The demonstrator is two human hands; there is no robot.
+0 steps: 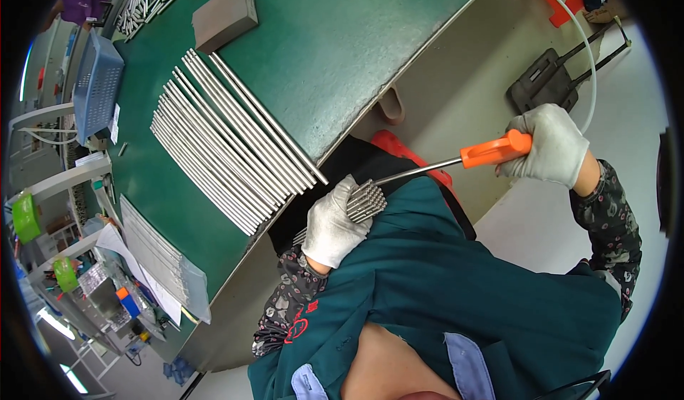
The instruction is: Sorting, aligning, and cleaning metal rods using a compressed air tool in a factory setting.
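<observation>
My left hand (333, 226), in a white glove, is wrapped round a bundle of thin metal tubes (368, 202) in front of my body, near the table's edge. Their ends point to the right. My right hand (552, 146), also gloved, grips an orange air blow gun (491, 151) by its handle. The gun's long metal nozzle (420, 171) reaches left to the bundle's ends; whether it touches them I cannot tell. A white hose (593, 79) runs up from behind my right hand. On the green table, a row of long metal tubes (221, 151) lies side by side.
A brown block (226, 17) sits beyond the tube row, with many short metal pieces (153, 2) at the far left. A blue basket (98, 86) stands along the left side. More tubes in a plastic bag (160, 250) lie nearer. A black folding trolley (545, 83) is on the floor right.
</observation>
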